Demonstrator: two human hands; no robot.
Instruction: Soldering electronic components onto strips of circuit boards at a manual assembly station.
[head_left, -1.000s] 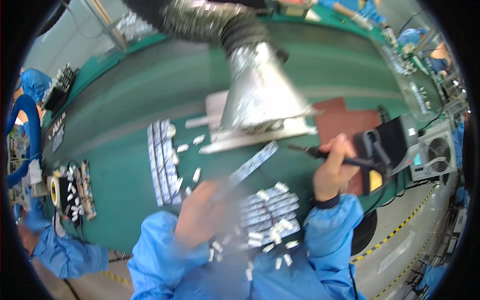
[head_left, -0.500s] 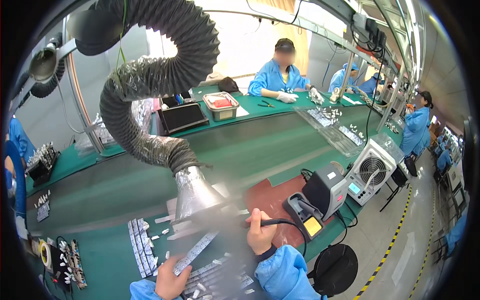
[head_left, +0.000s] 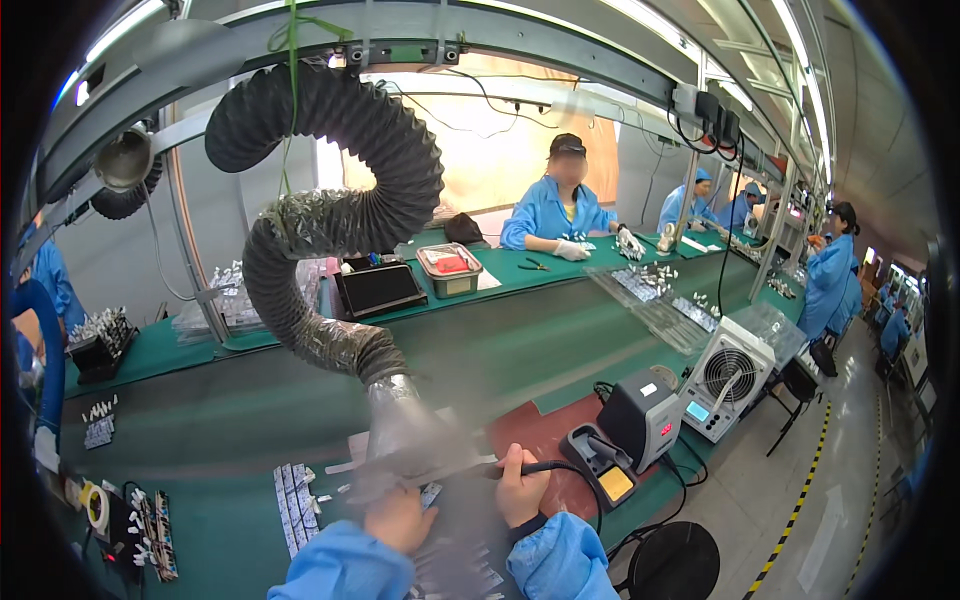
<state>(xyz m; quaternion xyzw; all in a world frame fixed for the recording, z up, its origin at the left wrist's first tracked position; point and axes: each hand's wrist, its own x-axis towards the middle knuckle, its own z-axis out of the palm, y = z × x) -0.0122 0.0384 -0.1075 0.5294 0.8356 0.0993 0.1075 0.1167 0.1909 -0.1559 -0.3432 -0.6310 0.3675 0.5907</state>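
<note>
My right hand [head_left: 522, 487] is closed around a soldering iron [head_left: 540, 466], whose cable runs right to its station. The iron's tip points left into a hazy smear that hides it. My left hand [head_left: 402, 520] is closed on a narrow circuit board strip [head_left: 430, 496]; only a short end shows beyond the fingers. It is just below the metal hood [head_left: 395, 415] of a flexible exhaust duct. More strips with small white connectors [head_left: 470, 570] lie beneath my hands, partly blurred. To the left rests another group of board strips [head_left: 296, 508] with loose white pieces beside it.
A soldering station [head_left: 642, 420], an iron holder [head_left: 600, 465] with yellow sponge and a white fan unit [head_left: 728, 378] stand at right. The black ribbed duct [head_left: 330, 350] hangs over the bench. A black stool [head_left: 675, 562] is at lower right. Across the bench sits a gloved co-worker [head_left: 563, 215].
The view has tipped upward. My left hand has moved forward and right with the board strip, closer to the hood. My right hand still grips the soldering iron.
</note>
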